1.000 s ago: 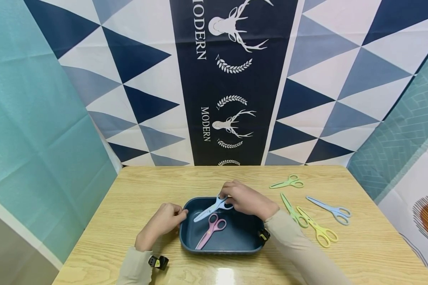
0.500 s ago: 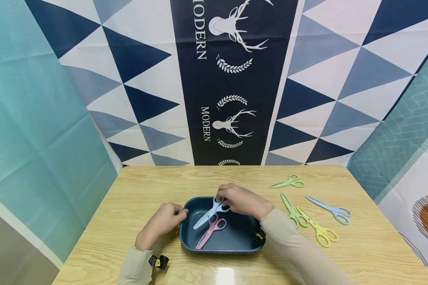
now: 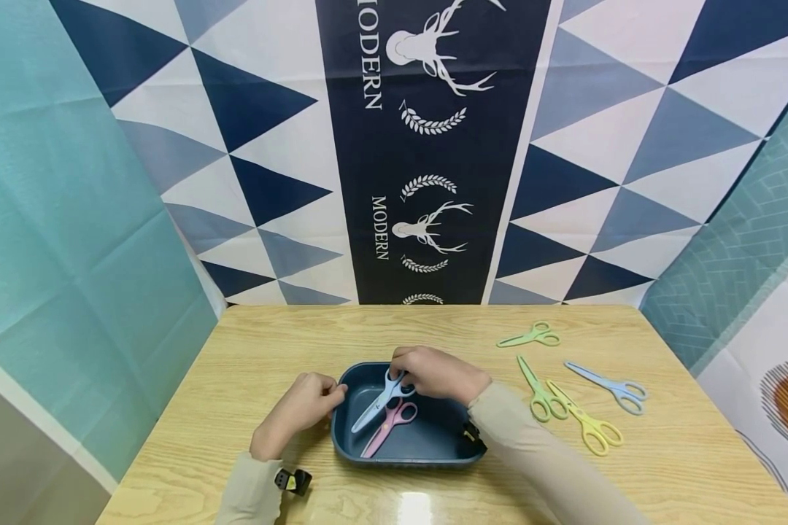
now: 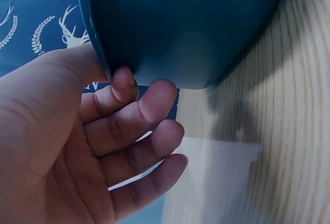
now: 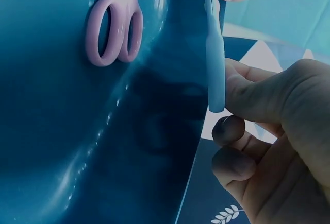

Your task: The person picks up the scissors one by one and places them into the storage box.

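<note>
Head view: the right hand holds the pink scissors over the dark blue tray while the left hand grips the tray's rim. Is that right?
Not quite: the right hand holds the light blue scissors, not the pink scissors, which lie in the dark blue tray, as the head view shows. The left hand is as you say.

A wood-grain desk (image 3: 269,335) — behind it, a deer-print backdrop (image 3: 427,157) lettered MODERN — and a teal cloth (image 3: 72,219) at left.
</note>
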Demonstrator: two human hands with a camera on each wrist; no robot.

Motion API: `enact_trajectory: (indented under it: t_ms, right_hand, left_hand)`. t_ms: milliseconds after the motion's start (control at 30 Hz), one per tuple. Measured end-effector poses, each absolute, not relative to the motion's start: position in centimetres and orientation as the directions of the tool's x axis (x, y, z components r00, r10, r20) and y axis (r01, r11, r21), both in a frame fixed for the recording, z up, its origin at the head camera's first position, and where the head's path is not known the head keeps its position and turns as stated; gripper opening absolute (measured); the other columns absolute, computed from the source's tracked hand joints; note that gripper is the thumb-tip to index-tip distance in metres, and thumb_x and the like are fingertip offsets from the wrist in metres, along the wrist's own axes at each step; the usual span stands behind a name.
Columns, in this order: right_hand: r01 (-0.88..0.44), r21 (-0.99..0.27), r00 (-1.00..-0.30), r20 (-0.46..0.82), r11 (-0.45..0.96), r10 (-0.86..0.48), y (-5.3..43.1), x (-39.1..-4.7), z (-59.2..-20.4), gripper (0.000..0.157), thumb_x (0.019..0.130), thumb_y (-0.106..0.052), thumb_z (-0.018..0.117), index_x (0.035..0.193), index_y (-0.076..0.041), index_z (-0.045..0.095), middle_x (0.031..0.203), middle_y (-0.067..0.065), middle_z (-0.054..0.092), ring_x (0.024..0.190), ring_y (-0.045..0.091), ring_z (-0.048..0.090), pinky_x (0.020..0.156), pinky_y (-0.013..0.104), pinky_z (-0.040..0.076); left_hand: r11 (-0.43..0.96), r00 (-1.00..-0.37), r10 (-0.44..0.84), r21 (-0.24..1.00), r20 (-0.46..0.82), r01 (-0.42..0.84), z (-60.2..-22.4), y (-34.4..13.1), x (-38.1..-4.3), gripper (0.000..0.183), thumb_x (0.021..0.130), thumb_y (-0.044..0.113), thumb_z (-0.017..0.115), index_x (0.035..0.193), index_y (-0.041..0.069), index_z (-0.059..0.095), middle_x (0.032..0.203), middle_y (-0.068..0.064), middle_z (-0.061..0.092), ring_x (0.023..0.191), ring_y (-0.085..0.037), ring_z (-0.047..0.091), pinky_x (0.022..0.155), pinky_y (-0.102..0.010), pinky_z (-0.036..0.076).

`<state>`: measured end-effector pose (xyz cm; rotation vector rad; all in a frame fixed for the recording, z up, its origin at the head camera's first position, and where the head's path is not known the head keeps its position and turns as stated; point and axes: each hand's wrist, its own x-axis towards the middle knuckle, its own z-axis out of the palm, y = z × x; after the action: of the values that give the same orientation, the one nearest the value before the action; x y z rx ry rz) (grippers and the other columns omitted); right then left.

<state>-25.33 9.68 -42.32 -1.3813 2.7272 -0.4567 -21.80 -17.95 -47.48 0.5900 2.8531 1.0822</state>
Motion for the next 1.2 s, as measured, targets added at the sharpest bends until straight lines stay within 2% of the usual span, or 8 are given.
enact_trajectory:
  t_ms: [367, 800, 1200]
  right_hand:
    - [-0.751, -0.289, -0.628, 0.033, 0.594, -0.777, 8.7, -25.3, -43.2, 0.016, 0.091, -0.001, 0.074, 0.101, -0.013, 0.076, 0.101, -0.004, 0.066, 0.087, 0.006, 0.060, 0.084, 0.026, 0.057]
    - [-0.764, -0.291, -0.604, 0.006, 0.576, -0.797, 7.8, -25.3, -43.9, 0.020, 0.092, -0.001, 0.074, 0.106, -0.014, 0.076, 0.108, -0.004, 0.069, 0.092, 0.004, 0.062, 0.084, 0.023, 0.056]
    - [-0.765, -0.264, -0.604, -0.021, 0.587, -0.796, 7.3, -25.1, -44.5, 0.018, 0.093, -0.005, 0.074, 0.108, -0.014, 0.077, 0.108, -0.004, 0.069, 0.091, 0.002, 0.062, 0.082, 0.021, 0.056]
  left_hand:
    - [0.692, -0.923, 0.370, 0.631, 0.108, 0.351, -47.4, -17.9, -22.0, 0.045, 0.102, 0.019, 0.060, 0.058, 0.016, 0.054, 0.050, 0.012, 0.050, 0.045, -0.003, 0.044, 0.049, -0.020, 0.037]
    - [0.687, -0.926, 0.366, 0.646, 0.088, 0.333, -47.4, -17.9, -21.8, 0.045, 0.102, 0.020, 0.059, 0.058, 0.017, 0.054, 0.051, 0.011, 0.050, 0.046, -0.004, 0.044, 0.048, -0.020, 0.037]
    - [0.679, -0.919, 0.381, 0.643, 0.104, 0.355, -47.5, -18.0, -21.8, 0.045, 0.103, 0.020, 0.060, 0.058, 0.016, 0.053, 0.051, 0.011, 0.049, 0.045, -0.003, 0.045, 0.048, -0.020, 0.037]
